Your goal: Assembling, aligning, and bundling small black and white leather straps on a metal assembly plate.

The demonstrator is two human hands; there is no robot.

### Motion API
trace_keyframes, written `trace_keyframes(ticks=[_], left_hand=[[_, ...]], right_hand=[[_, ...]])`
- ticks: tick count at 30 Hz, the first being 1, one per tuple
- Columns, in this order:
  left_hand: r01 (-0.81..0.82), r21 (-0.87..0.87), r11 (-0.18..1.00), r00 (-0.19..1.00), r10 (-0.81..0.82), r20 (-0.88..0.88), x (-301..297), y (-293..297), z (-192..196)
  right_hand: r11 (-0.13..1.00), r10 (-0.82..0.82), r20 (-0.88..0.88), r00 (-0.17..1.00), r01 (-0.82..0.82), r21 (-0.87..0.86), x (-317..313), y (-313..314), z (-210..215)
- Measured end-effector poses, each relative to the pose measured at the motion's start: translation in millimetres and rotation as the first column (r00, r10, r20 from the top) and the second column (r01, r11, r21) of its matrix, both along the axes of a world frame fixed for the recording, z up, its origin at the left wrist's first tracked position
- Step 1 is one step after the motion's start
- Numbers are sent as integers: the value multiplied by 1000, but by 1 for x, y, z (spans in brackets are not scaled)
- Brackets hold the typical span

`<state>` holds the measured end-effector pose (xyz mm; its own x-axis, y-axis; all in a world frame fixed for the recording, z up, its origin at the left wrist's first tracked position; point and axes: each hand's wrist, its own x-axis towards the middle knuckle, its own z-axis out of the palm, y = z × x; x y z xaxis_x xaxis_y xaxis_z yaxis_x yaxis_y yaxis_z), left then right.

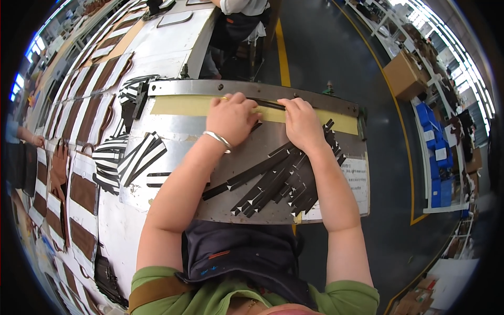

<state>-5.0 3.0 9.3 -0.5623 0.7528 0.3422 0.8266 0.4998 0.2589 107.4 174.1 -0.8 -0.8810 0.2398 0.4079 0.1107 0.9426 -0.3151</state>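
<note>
A narrow dark strip (pixel 269 104) stretches between my hands along the yellow band (pixel 173 105) at the far side of a metal plate. My left hand (pixel 231 118) is closed, fingers curled over the strip's left part, which they hide. The strip's right end is pinched between the thumb and fingers of my right hand (pixel 303 123). Just past my fingers runs a bolted metal bar (pixel 189 87). Under my right forearm lies a loose pile of black strips (pixel 273 184), some with white tips. Black strips with white faces (pixel 142 157) lie fanned out left of my left forearm.
More black-and-white strips (pixel 110 163) overlap the plate's left side. Brown and white panels (pixel 84 194) cover the long white table at left. A printed sheet (pixel 354 184) lies at the plate's right. Another person (pixel 239 21) stands beyond; a cardboard box (pixel 404 76) and blue bins (pixel 436 152) sit on right-hand shelving.
</note>
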Motion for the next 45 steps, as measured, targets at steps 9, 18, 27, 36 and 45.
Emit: trace_keyframes(ticks=[9,18,27,36,45], left_hand=[[464,-88,881,808,-381,449,24,-14,23],[215,-320,923,945,-115,306,9,-140,65],[-79,-184,980,923,141,359,-6,-162,33],[35,110,993,998,-30,-49,-14,-24,-13],[49,-130,990,998,-53,-25,17,-10,-9]], right_hand=[[977,197,32,980,-193,-86,2,-4,2],[990,140,-47,989,-140,12,-1,-9,1],[832,488,203,849,-381,-404,11,-19,30],[897,374,312,874,-255,-361,16,-19,33],[995,49,51,997,-53,87,8,-14,6]])
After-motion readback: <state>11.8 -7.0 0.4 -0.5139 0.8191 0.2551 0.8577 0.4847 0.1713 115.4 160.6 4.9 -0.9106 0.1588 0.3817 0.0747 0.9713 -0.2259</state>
